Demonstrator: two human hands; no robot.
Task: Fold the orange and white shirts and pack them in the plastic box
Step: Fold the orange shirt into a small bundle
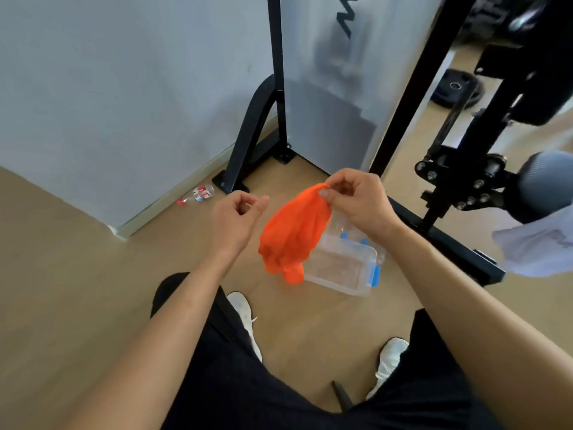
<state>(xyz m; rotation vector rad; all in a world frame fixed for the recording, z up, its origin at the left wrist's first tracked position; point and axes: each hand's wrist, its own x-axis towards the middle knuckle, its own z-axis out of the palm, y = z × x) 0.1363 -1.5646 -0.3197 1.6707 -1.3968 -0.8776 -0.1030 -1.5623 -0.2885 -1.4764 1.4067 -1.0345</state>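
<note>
Right now, your right hand [356, 200] has its grip clamped on the orange shirt [291, 234], with thumb and fingertips pinching a bunched edge at the top. The shirt hangs crumpled from that pinch in the air above the floor [77, 274], unfolded, and its lowest part dangles in front of the near left corner of the plastic box [344, 268]. From this view you cannot tell whether the cloth touches the box.

Your left hand [238, 218] is raised just beside the shirt, to its left. Its grip is loose and clamped on nothing, with the fingers lightly curled towards the thumb and apart from the cloth.

The plastic box sits on the floor ahead of your knees. It is clear, lidless and carries blue latches [375, 276] on its right side. A second clear piece with blue clips lies right behind it, partly hidden by your right hand.

The white shirt [536, 249] is well apart from the box, at the right edge of the view. It is draped below a grey padded roller [545, 181] of a black machine whose base bar [459, 246] runs across the floor.

A small bottle [198, 195] lies on its side by the wall [108, 88]. A weight plate [455, 91] rests on the floor further back. Your white shoes [245, 308] are planted either side of your lap.
</note>
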